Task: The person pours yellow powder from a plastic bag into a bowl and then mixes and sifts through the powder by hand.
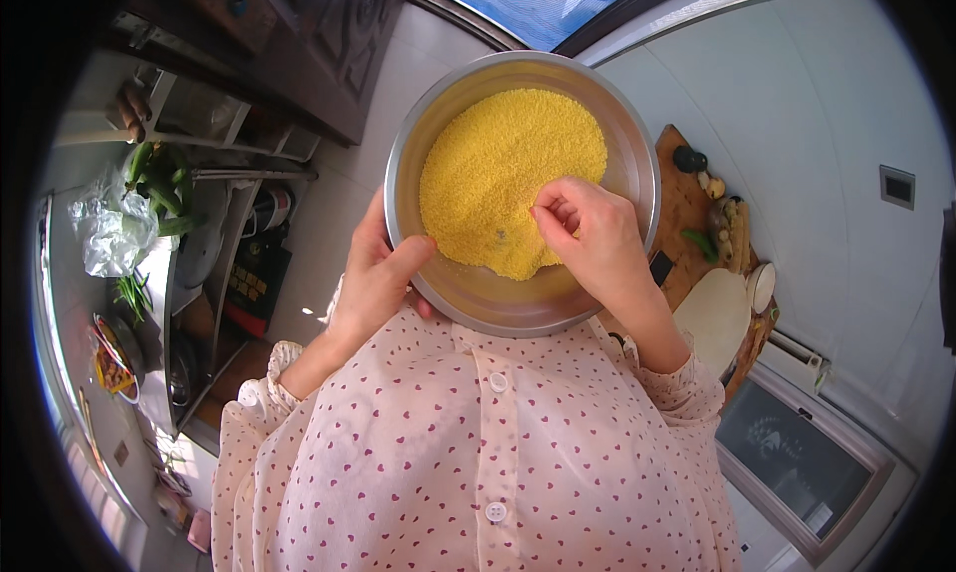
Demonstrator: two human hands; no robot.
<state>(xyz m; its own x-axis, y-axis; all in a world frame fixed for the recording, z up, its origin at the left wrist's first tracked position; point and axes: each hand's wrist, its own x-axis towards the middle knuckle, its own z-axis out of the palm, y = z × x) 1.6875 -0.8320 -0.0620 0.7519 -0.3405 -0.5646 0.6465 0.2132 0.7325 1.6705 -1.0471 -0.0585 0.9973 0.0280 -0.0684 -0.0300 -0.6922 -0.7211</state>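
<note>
A steel bowl is held close against the front of my patterned shirt. Yellow millet-like grain covers much of its bottom, heaped toward the far side. My left hand grips the bowl's left rim, thumb over the edge and fingers outside. Over the grain's right part is my right hand, its thumb and forefinger pinched together. Whether anything tiny sits between those fingertips cannot be made out. A small greyish spot shows in the grain near the bowl's bottom bare area.
To the right, a wooden board bears a green pepper and other food. Green vegetables and a clear plastic bag lie on the left counter. A dark carved door stands at upper left.
</note>
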